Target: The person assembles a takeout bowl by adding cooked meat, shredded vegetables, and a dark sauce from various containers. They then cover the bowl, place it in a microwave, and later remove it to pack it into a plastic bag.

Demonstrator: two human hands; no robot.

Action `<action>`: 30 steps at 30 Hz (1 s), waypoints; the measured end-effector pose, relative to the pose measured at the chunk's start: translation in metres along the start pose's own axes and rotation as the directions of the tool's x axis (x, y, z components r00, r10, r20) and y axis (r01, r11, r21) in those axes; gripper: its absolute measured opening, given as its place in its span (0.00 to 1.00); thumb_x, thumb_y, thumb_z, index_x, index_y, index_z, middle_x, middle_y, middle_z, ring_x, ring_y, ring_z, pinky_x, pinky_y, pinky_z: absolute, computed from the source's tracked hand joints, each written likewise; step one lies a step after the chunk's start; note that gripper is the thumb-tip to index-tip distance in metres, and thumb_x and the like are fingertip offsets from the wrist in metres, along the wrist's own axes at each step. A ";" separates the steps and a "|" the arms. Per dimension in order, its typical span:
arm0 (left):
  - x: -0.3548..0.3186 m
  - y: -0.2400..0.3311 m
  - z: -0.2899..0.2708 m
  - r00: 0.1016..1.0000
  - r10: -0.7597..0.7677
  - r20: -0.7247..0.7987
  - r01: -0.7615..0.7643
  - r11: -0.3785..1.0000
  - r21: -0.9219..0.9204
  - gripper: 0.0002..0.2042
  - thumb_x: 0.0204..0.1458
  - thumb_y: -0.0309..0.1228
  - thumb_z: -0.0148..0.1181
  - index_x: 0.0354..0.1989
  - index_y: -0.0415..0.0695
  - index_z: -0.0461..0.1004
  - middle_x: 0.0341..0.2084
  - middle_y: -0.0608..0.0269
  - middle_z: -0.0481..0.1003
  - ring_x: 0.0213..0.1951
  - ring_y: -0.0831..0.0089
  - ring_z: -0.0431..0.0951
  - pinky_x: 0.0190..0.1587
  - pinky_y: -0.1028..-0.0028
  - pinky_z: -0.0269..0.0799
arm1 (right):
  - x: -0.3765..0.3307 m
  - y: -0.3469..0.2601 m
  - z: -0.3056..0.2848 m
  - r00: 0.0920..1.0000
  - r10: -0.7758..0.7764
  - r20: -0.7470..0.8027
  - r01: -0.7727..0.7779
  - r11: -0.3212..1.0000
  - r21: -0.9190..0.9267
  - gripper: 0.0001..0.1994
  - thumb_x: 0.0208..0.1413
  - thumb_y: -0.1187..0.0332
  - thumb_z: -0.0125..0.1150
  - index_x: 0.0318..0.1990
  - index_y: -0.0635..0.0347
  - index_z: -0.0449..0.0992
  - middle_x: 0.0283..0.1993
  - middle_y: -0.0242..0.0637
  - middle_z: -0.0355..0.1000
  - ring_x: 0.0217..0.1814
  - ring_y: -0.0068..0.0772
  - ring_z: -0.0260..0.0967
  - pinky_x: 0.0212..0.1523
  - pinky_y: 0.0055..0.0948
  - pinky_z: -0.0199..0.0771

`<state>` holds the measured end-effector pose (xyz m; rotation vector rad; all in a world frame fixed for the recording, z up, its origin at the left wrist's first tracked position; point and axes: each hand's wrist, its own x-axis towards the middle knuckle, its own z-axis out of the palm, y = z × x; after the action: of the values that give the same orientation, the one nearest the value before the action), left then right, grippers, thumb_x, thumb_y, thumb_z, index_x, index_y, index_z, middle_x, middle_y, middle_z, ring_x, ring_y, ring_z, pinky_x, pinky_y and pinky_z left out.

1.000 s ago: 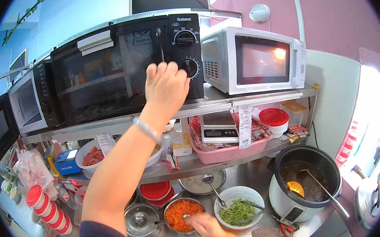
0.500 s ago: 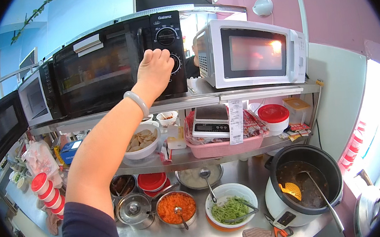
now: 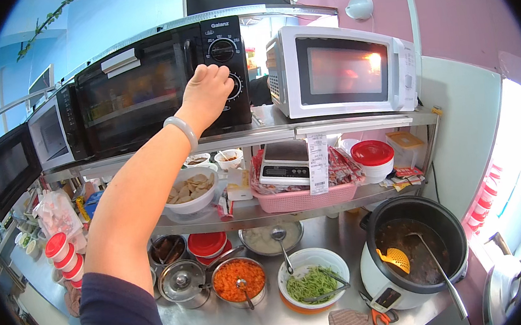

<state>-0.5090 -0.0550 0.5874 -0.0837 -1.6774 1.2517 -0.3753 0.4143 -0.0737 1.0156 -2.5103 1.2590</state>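
My left hand (image 3: 207, 95) reaches up from the lower left, a pale bangle (image 3: 183, 132) round its wrist. Its fingers curl closed at the lower dial (image 3: 235, 86) of a black microwave (image 3: 134, 87), hiding most of that knob. Above it the upper dial (image 3: 222, 49) is in plain sight. The black microwave's door is closed, with a dark handle (image 3: 189, 58) beside my hand. To the right stands a white microwave (image 3: 345, 69), door closed, a bright orange glow on its window. My right hand is out of view.
Below are a white scale (image 3: 284, 171), a pink basket (image 3: 305, 199) and a bowl of pale slices (image 3: 191, 188). Lower down stand shredded carrot (image 3: 237, 277), green shreds (image 3: 313, 283), orange scissors (image 3: 381, 320) and a cooker pot (image 3: 371, 271) with a ladle. Another microwave's door (image 3: 7, 167) hangs open at far left.
My view has shifted slightly. My left hand stays at the lower dial, its wrist a little turned. A hand seen earlier in the gap between the microwaves no longer shows; a dark sleeve remains there.
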 end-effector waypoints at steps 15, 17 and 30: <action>-0.031 0.095 -0.127 0.984 -0.150 -0.100 0.031 0.686 -0.727 0.09 0.54 0.26 0.54 0.22 0.42 0.66 0.21 0.57 0.64 0.30 0.57 0.67 0.42 0.60 0.57 | 0.013 -0.041 -0.032 0.976 0.177 0.127 -0.150 0.969 -0.195 0.15 0.56 0.59 0.54 0.23 0.61 0.72 0.23 0.46 0.70 0.28 0.54 0.67 0.31 0.48 0.67; -0.074 0.144 -0.184 0.987 -0.003 -0.162 -0.152 0.330 -0.932 0.08 0.53 0.22 0.50 0.22 0.44 0.65 0.19 0.60 0.65 0.26 0.58 0.67 0.42 0.58 0.60 | -0.002 -0.063 -0.049 0.969 0.245 0.038 -0.237 0.960 -0.150 0.16 0.58 0.60 0.53 0.24 0.62 0.74 0.27 0.48 0.72 0.29 0.51 0.70 0.31 0.45 0.69; -0.181 0.326 -0.332 0.900 0.429 0.070 0.382 -0.704 -0.598 0.24 0.48 0.27 0.61 0.56 0.41 0.70 0.57 0.47 0.64 0.54 0.50 0.69 0.55 0.61 0.66 | -0.044 -0.130 -0.308 0.392 0.402 -0.827 -0.341 0.899 0.275 0.22 0.56 0.72 0.54 0.59 0.60 0.64 0.57 0.38 0.64 0.44 0.22 0.65 0.44 0.22 0.67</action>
<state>-0.3293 0.2199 0.2110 -1.2435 -2.6054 -1.4577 -0.3072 0.6155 0.1877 -0.2905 -1.8420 1.4381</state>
